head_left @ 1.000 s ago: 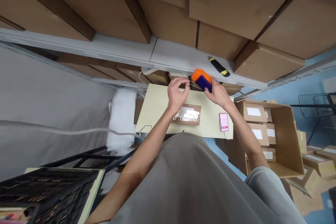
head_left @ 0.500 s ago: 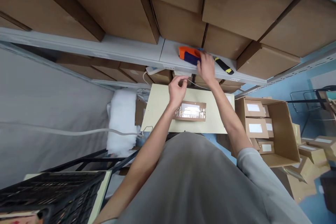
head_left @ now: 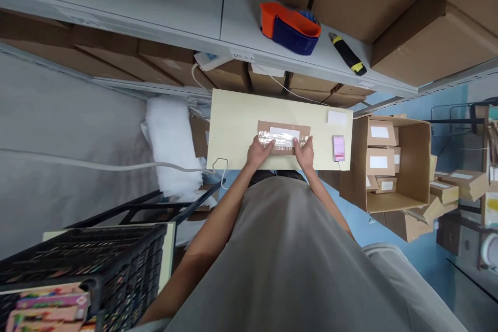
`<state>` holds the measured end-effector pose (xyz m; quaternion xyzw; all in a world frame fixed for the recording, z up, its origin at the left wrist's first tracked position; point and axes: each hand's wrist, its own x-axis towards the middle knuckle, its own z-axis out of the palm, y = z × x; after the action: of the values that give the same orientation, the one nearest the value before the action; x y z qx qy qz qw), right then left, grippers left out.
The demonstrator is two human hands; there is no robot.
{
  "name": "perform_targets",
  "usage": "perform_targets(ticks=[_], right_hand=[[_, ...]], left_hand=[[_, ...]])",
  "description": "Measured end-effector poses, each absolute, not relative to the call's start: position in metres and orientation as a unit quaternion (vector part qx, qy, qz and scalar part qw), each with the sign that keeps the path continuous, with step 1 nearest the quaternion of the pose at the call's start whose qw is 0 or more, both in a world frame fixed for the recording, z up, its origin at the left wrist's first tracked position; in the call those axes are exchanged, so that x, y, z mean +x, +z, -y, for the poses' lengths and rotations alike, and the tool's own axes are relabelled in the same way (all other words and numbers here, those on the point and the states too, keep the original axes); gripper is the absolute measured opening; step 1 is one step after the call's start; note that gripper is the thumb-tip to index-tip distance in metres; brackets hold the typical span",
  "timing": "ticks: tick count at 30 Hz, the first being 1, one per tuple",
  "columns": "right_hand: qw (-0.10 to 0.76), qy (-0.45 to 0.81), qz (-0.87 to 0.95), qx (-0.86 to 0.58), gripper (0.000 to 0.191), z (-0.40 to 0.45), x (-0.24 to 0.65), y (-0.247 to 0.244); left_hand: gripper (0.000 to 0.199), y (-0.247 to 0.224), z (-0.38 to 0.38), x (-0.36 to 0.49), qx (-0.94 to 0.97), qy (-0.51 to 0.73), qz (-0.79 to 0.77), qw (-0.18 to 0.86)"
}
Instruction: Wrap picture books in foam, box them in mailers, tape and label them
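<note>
Between my two hands lies a small cardboard box [head_left: 264, 125] with a white label and shiny clear tape across its top. My left hand [head_left: 260, 152] grips its left end, thumb over the tape. At the opposite end my right hand [head_left: 305, 154] grips it the same way, thumb near the label. The box is over a pale yellow tabletop [head_left: 237, 124]; whether it touches the top I cannot tell. An orange and dark blue tape dispenser [head_left: 295, 35] sits on the shelf above, with a black and yellow utility knife [head_left: 347, 54] to its right.
Right of the table stands a large open carton [head_left: 410, 161] holding several labelled boxes. A phone [head_left: 339, 148] and a white label [head_left: 336, 117] lie at the table's right end. White wrapping [head_left: 167, 145] hangs at left, above a black crate [head_left: 132, 259]. Cartons fill the grey shelf [head_left: 187, 13].
My right hand has let go of the tape dispenser, leaving it on the shelf. Both hands have come down to the small box and taken its ends. The view has tilted downward.
</note>
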<state>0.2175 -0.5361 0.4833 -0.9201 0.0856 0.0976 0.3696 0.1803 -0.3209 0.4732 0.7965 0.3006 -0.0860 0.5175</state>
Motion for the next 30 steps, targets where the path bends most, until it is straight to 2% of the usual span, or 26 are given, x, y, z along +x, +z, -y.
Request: perform_targets(ticks=[2,4,7,11,14,16,18,20,25,30], right_hand=[[0.346,0.117,-0.099,-0.926,0.124,0.536,0.227,0.48],[0.328,0.123,-0.085,-0.933,0.111,0.541,0.232,0.478],[0.33,0.115,-0.073,-0.934,0.088,0.55,0.233,0.475],[0.371,0.099,-0.057,-0.922,0.087,0.559,0.23,0.473],[0.406,0.059,-0.032,-0.911,0.084,0.567,0.232,0.474],[0.42,0.024,-0.032,-0.907,0.078,0.573,0.233,0.477],[0.428,0.001,-0.036,-0.903,0.071,0.576,0.234,0.482],[0.439,-0.016,-0.028,-0.898,0.063,0.575,0.235,0.489],[0.476,-0.058,0.004,-0.877,0.046,0.566,0.241,0.509],[0.455,0.011,-0.028,-0.89,0.03,0.553,0.24,0.504]], left_hand=[[0.075,0.474,0.325,0.188,0.808,-0.111,-0.326,0.479],[0.076,0.472,0.324,0.194,0.823,-0.122,-0.33,0.447],[0.06,0.467,0.318,0.196,0.846,-0.109,-0.297,0.43],[0.05,0.462,0.309,0.192,0.844,-0.104,-0.264,0.456],[0.05,0.465,0.307,0.191,0.839,-0.04,-0.269,0.472],[0.051,0.47,0.307,0.192,0.842,0.013,-0.28,0.46],[0.042,0.478,0.306,0.193,0.843,0.028,-0.289,0.452],[0.034,0.487,0.302,0.194,0.838,0.033,-0.287,0.463],[0.029,0.503,0.28,0.194,0.818,0.114,-0.26,0.5],[0.024,0.494,0.264,0.184,0.79,0.059,-0.318,0.521]])
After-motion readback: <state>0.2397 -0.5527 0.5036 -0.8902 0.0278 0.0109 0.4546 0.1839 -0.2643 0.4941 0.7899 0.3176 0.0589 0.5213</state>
